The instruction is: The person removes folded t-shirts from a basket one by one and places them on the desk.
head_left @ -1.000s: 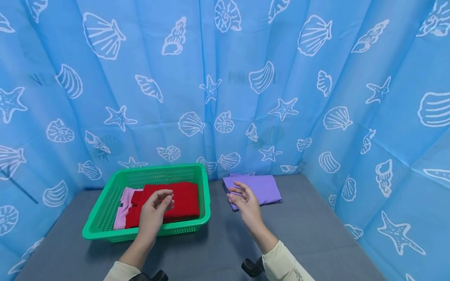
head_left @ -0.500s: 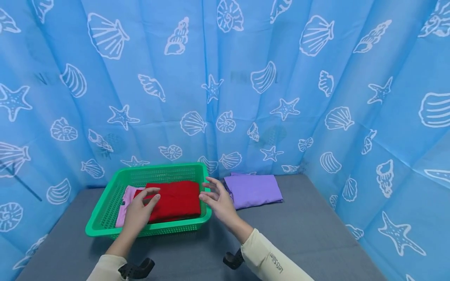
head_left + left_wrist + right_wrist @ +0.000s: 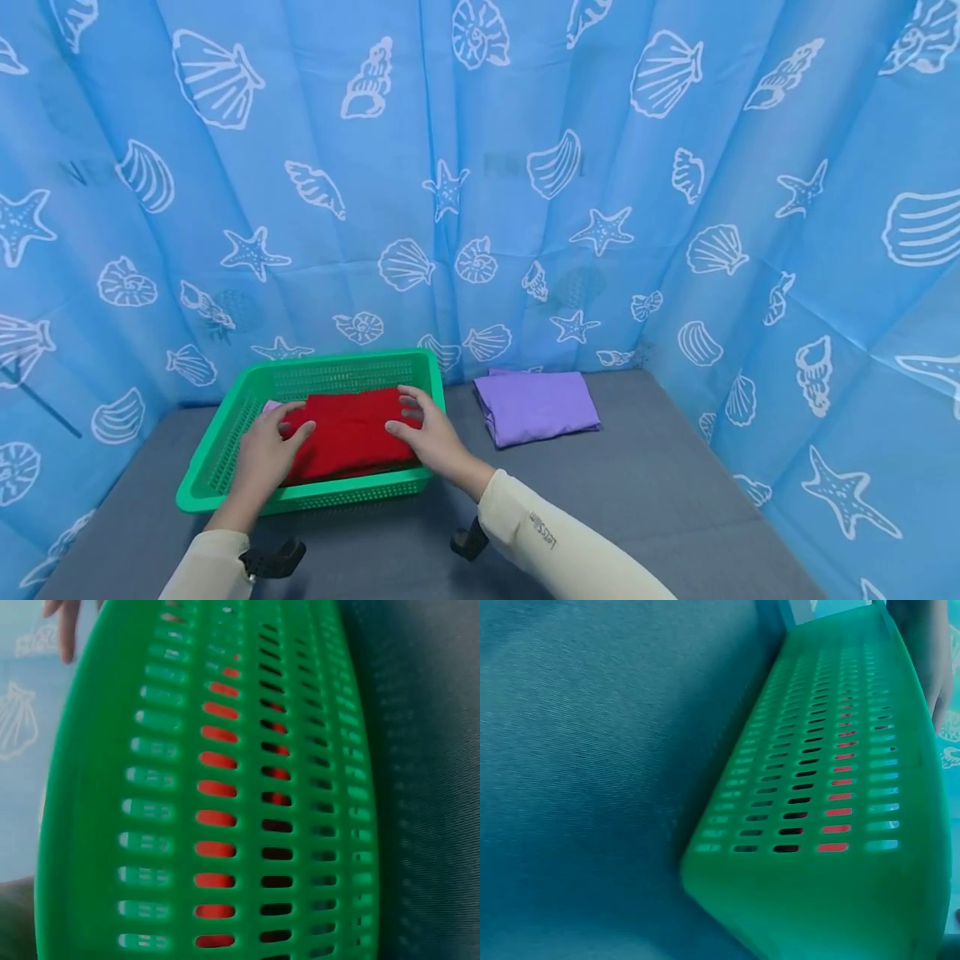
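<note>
A folded red cloth [image 3: 348, 433] lies in the green plastic basket [image 3: 375, 485], over a pink cloth that shows only as a small bit at the left. My left hand [image 3: 264, 446] is above the left end of the red cloth, thumb and fingers apart. Across from it, my right hand [image 3: 435, 433] reaches over the basket's right rim, its bent fingers overlapping the cloth's right end. Neither hand grips anything. Both wrist views are filled by the slotted basket wall [image 3: 825, 892], with red showing through the slots.
To the right of the basket, a folded purple cloth [image 3: 536, 408] lies on the grey tabletop [image 3: 637, 483]. A blue curtain [image 3: 495, 208] with white shells and starfish hangs behind and along the sides.
My right hand has moved left, from in front of the purple cloth to over the basket's right end. My left hand has shifted left across the red cloth. The basket and cloths stay put.
</note>
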Available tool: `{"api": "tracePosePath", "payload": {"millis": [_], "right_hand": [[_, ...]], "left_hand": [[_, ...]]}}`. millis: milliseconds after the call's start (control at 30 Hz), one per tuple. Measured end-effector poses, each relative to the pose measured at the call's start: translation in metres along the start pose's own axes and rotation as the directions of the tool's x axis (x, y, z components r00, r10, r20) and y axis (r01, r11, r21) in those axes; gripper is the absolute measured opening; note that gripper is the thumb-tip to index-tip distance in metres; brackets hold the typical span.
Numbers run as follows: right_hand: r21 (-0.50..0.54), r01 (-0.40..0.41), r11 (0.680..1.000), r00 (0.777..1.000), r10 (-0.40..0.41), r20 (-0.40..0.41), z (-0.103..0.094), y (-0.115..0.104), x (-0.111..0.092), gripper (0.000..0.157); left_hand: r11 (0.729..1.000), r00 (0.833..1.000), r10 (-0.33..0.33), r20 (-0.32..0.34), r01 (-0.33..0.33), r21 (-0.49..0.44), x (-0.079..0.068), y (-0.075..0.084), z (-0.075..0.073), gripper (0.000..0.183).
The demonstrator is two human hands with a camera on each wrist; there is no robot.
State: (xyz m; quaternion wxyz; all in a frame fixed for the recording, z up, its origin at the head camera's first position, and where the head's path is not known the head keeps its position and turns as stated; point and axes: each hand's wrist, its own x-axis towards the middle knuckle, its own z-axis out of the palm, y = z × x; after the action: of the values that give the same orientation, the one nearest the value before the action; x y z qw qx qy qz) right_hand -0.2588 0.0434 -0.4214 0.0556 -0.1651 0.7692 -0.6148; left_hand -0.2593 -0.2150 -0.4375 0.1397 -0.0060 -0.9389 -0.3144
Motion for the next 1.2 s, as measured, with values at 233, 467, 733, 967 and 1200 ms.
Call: {"api": "tracePosePath", "payload": {"millis": [233,467,733,967,1200], "right_hand": [[-0.046,-0.173,0.984,0.985,0.172,-0.021,0.01,-0.005,0.016,0.067],[-0.104,-0.263,0.959,0.961,0.251,-0.113,0.02,-0.002,0.031,0.063],[-0.112,-0.299,0.948,0.949,0.283,-0.143,0.028,0.006,0.04,0.064],[-0.168,-0.34,0.925,0.934,0.311,-0.176,0.033,0.013,0.045,0.064],[-0.191,-0.404,0.895,0.913,0.382,-0.142,0.035,0.017,0.052,0.064]], "left_hand": [[0.996,0.997,-0.066,0.05,0.063,0.059,0.007,-0.006,-0.003,0.064],[0.99,0.985,-0.126,0.122,0.117,0.075,0.014,-0.012,-0.003,0.068],[0.98,0.963,-0.198,0.182,0.188,0.069,0.016,-0.016,-0.003,0.074],[0.974,0.947,-0.224,0.232,0.211,0.078,0.019,-0.017,-0.001,0.079],[0.97,0.932,-0.244,0.267,0.238,0.052,0.022,-0.02,-0.001,0.084]]}}
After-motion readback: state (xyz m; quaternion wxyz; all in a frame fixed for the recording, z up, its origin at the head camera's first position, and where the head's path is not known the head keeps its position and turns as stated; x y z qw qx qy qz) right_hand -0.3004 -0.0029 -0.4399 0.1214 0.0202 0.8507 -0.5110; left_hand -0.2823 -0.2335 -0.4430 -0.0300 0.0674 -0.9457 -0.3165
